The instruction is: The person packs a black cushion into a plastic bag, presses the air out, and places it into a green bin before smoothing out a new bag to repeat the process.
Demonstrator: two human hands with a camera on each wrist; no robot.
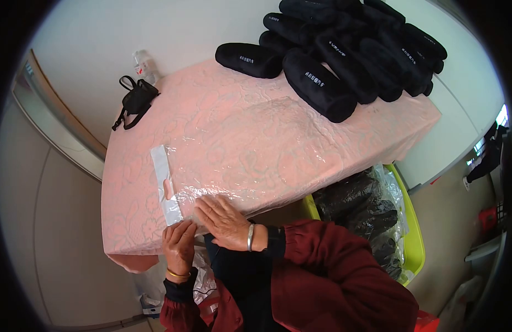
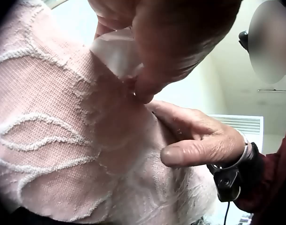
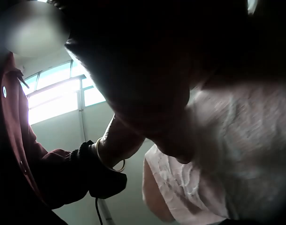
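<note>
A clear plastic bag (image 1: pixel 250 166) with a white band (image 1: pixel 160 166) and a handle hole lies spread over the pink patterned tablecloth (image 1: pixel 131 182). At the table's near edge, my left hand (image 1: pixel 180 243) pinches the near end of the white band. The left wrist view shows white plastic (image 2: pixel 117 51) between that hand's thumb and fingers. My right hand (image 1: pixel 225 224) lies with straight fingers on the clear part, just right of the band. In the right wrist view the right hand (image 3: pixel 147 84) is dark, and its fingertips are mostly hidden.
Several black cylindrical pouches (image 1: pixel 319 83) with white lettering are piled at the back right. A small black bag (image 1: pixel 138 99) and a clear bottle (image 1: pixel 145 66) are at the back left. Below the table's right side stands a yellow-green tub (image 1: pixel 413 238) with plastic-wrapped black items.
</note>
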